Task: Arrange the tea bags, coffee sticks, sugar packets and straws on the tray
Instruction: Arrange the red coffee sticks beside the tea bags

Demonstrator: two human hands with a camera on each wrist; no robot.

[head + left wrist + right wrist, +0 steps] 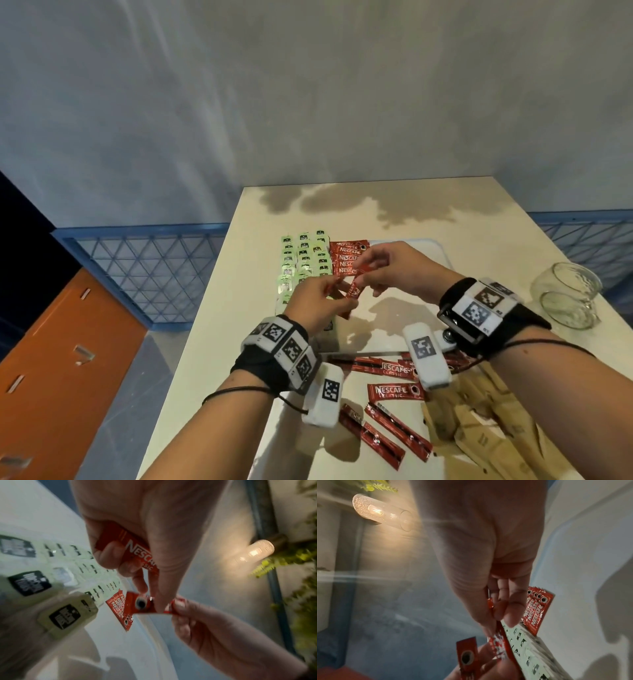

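Head: left hand (317, 301) grips several red foil coffee sticks (346, 296) above the white tray (442, 253); right hand (394, 267) pinches 1.
Left wrist: thumb overlaps the stack.
Right wrist: thin edge pinch; could slip, skewing the row.

Tea bags (303, 260) left of coffee sticks (346, 257)

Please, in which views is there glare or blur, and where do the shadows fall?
Right wrist view: the wall lamp flares, with streaks across the frame. Left wrist view: the tea bags are smeared by motion blur, and the lamp is soft. Head view: sharper, edges bent by the wide lens; hand shadows fall on the tray.
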